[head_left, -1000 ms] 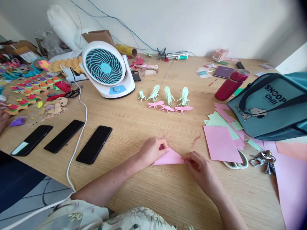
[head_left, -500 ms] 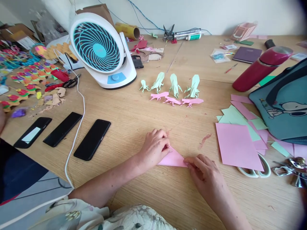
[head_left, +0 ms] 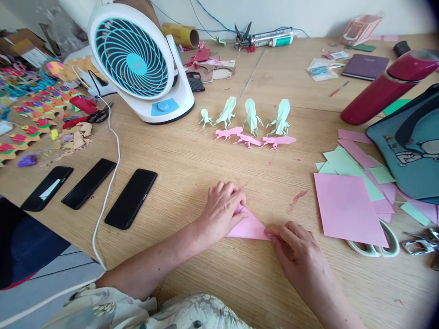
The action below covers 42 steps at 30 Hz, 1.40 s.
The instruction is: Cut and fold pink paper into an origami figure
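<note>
A pink paper folded into a triangle (head_left: 249,227) lies flat on the wooden table (head_left: 212,160) in front of me. My left hand (head_left: 222,208) rests on its left corner, fingers curled and pinching the top point. My right hand (head_left: 294,249) pinches the right corner with thumb and forefinger. Farther back stand several finished green paper figures (head_left: 252,116) with three pink ones (head_left: 254,138) lying before them.
Pink and green paper sheets (head_left: 346,201) lie right over white scissors (head_left: 377,246), next to a teal bag (head_left: 408,146), keys (head_left: 421,242) and a red flask (head_left: 384,89). A fan (head_left: 137,61), white cable (head_left: 109,155) and three black phones (head_left: 89,187) sit left. Colourful paper pieces (head_left: 34,119) fill the far left.
The view has tipped down and closer to the table. My left fingers have slid slightly over the triangle's top point; my right hand stays on the right corner.
</note>
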Each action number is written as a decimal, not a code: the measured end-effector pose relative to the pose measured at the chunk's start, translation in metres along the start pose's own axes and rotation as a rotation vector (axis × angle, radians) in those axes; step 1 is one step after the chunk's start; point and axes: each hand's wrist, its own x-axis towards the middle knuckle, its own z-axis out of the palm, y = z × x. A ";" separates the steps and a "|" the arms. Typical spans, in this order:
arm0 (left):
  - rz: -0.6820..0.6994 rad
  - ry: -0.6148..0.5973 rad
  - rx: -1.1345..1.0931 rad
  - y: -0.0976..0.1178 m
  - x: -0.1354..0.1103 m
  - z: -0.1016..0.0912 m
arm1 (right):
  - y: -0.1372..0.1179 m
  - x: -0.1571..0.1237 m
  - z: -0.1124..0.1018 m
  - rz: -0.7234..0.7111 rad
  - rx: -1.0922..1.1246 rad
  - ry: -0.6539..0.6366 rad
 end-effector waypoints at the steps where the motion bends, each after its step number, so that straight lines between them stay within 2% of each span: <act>1: 0.017 -0.008 -0.002 0.001 0.000 0.000 | 0.000 0.000 0.000 0.001 -0.004 0.000; 7: 0.234 -0.023 -0.012 0.004 0.000 0.005 | -0.002 0.001 0.001 -0.001 -0.040 0.008; 13: 0.372 -0.107 0.230 0.010 -0.016 0.001 | -0.003 0.002 0.000 -0.002 -0.039 0.007; 17: 0.340 -0.112 0.352 0.022 -0.032 -0.002 | -0.002 0.002 0.000 0.007 -0.040 -0.003; 23: 0.274 -0.119 0.438 0.031 -0.045 0.007 | -0.001 0.000 0.000 0.003 -0.075 0.000; 32: 0.259 -0.128 0.403 0.033 -0.047 0.011 | -0.001 -0.002 -0.002 -0.013 -0.099 -0.003; 42: 0.329 -0.090 0.357 0.031 -0.051 0.027 | -0.001 -0.002 -0.002 -0.010 -0.103 -0.001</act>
